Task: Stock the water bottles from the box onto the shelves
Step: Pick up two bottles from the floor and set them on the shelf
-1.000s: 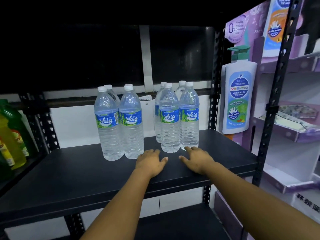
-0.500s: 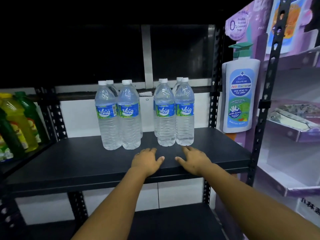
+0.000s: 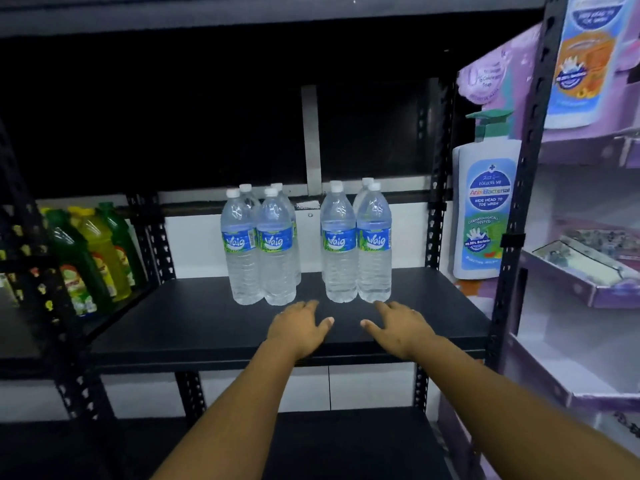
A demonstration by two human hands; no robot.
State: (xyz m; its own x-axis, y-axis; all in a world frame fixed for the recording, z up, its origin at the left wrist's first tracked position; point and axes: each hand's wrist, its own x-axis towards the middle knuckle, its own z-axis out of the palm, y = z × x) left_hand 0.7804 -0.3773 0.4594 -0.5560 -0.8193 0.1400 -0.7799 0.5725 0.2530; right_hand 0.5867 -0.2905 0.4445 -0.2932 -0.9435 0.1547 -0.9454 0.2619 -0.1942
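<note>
Both hands empty: left hand [image 3: 298, 329] & right hand [image 3: 401, 327] lie flat, fingers relaxed, on shelf [image 3: 194, 323] just before 2 water bottle clusters [image 3: 275, 251]. Box not in view; fetch more, set upright beside these.

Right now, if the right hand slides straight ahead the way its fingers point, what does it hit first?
Most likely the front right water bottle: the right hand lies flat on the shelf, fingertips just short of its base. Depth is hard to judge.

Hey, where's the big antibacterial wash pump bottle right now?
In the head view the antibacterial wash bottle is at the right, just past the black shelf's right upright, beside the right pair of water bottles.
</note>
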